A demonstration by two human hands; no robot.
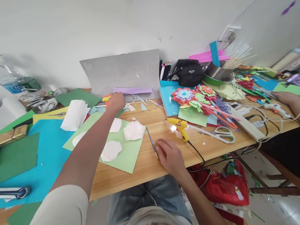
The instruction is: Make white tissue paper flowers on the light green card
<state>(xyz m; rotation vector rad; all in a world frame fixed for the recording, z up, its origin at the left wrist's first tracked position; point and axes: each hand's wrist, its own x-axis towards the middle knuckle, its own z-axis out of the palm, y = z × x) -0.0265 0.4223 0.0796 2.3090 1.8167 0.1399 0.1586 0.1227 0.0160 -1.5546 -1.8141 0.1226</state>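
Note:
My left hand (117, 101) reaches to the back of the table, its fingers bent and partly hidden, beside a small yellow and orange object (106, 98) and a purple paper strip (141, 89). What it pinches, if anything, I cannot make out. Near the front edge, my right hand (170, 157) rests on the wood with fingers loosely curved and no object visible in it. A thin blue brush (151, 142) lies right beside those fingers. Under my left forearm is a light green sheet (128, 159) bearing white paper cutouts (111, 150) and a ruffled white piece (134, 130).
A yellow glue gun (179, 126), scissors (225, 134), paper flowers (185, 96) and a power strip (247, 124) lie to the right. A grey board (124, 71) leans on the wall. At far right are another person's hands (289, 98). Left are blue paper (53, 153) and a stapler (6, 193).

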